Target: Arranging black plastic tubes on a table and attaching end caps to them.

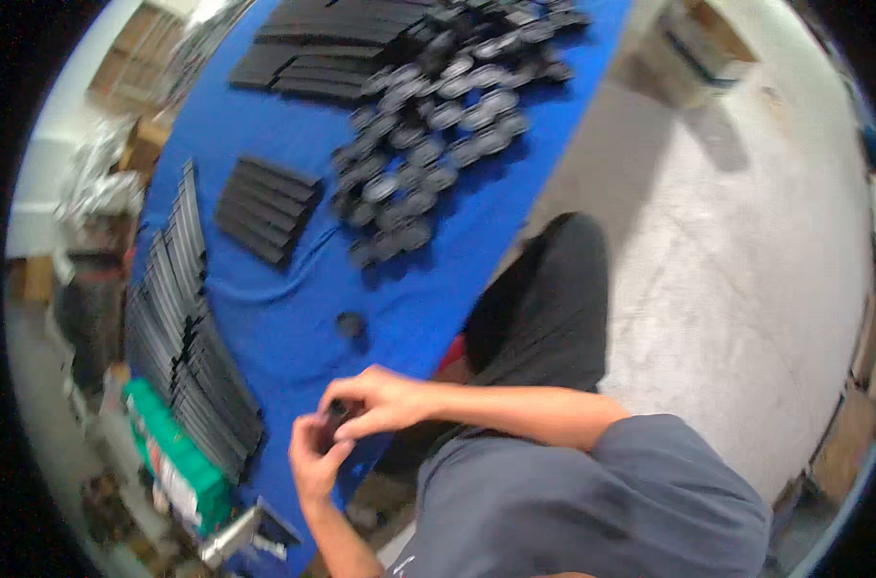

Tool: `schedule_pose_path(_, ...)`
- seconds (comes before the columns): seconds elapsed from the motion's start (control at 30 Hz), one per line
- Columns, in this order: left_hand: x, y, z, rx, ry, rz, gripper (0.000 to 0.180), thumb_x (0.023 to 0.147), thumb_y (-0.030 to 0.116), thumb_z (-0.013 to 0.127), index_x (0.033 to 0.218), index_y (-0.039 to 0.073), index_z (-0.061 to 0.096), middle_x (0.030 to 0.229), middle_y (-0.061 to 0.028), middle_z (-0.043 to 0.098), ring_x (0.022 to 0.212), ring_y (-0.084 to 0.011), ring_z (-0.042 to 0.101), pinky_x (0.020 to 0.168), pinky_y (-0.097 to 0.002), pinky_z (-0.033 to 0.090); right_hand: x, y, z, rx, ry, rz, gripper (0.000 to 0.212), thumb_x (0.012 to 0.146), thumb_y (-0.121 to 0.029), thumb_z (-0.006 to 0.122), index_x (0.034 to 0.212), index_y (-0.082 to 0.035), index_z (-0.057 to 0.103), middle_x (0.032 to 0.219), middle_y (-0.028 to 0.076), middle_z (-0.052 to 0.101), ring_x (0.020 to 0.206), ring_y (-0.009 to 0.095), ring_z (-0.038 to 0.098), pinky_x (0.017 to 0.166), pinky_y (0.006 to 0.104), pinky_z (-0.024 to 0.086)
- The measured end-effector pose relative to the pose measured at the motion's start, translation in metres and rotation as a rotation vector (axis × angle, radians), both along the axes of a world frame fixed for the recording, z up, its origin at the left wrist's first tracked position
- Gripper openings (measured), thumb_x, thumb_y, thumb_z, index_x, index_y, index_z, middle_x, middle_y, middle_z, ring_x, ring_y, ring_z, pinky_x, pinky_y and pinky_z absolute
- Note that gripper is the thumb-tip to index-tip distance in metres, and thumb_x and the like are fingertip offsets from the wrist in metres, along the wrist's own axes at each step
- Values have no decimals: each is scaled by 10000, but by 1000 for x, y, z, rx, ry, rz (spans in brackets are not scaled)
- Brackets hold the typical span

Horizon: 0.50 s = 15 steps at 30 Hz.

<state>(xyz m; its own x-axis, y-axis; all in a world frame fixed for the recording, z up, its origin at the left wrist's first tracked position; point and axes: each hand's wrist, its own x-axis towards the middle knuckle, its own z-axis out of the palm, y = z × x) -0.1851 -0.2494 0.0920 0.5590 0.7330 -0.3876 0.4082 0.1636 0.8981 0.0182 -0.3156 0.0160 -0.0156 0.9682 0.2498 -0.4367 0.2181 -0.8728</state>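
left hand (313,459) and right hand (388,400) both grasping small dark part (338,408), fingers curled round it, by right edge of blue-covered table (289,342). part mostly hidden; likely light, stiff plastic, smooth enough to slip, hardly fragile. best pinched by opposite sides. lone black cap (350,325) just beyond, in from right edge; cap pile (414,178) farther along.

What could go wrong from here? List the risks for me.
1. The dark part could slip from the fingers and perhaps fall past the edge of the blue cloth close by.
2. The lone piece might get knocked by a hand.
3. Round pieces piled near the cloth's right edge may slide off.
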Motion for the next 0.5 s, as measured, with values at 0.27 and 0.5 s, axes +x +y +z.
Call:
schedule_pose_path(0.27,12,16,-9,135,47,-84,316,727,17,751,980,31,563,841,15,583,756,-69,533,694,-232,428,0,3,-3,-29,83,0,459,790,-170,734,1209,-28,609,875,45,659,771,108,616,676,299,506)
schedule_pose_path(0.5,-7,14,11,214,72,-128,259,776,27,728,1005,-9,612,944,-44,598,856,-125,569,774,-259,461,-24,11,-4,62,98,13,385,838,-173,725,1193,-45,645,876,20,655,758,90,575,673,285,483)
